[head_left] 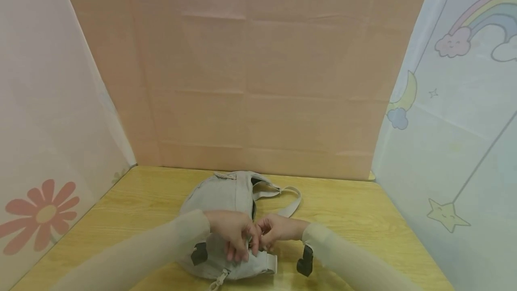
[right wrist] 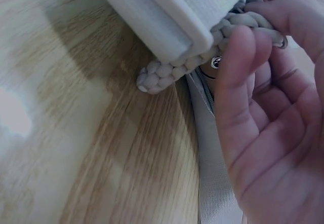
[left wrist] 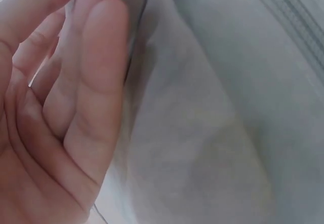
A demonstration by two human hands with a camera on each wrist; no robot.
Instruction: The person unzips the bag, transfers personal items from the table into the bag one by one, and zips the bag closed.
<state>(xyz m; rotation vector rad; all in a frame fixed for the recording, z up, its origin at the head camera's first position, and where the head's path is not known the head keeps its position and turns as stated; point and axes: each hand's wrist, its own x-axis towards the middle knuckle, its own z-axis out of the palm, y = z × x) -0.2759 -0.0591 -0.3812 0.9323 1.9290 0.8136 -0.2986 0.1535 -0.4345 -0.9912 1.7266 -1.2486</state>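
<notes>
A light grey sling bag (head_left: 216, 199) lies on the wooden table, its opening along the right side. My left hand (head_left: 234, 232) is over the bag's lower right part, fingers bent down, pinching the fabric at the edge. From the right, my right hand (head_left: 280, 227) meets it, thumb and fingertips bent together. In the right wrist view those fingers pinch a braided cord zipper pull (right wrist: 162, 74) close to its ringed end. The left wrist view shows the left fingers (left wrist: 104, 46) against the bag's cloth (left wrist: 187, 122); their tips are partly cut off.
A webbing strap (head_left: 291, 208) loops out on the table at the bag's right. Another zipper pull (head_left: 220, 278) hangs at its front. A short webbing tab (head_left: 272, 264) sticks out near the hands. Cloth walls surround the wooden table (head_left: 343, 219) at back and sides.
</notes>
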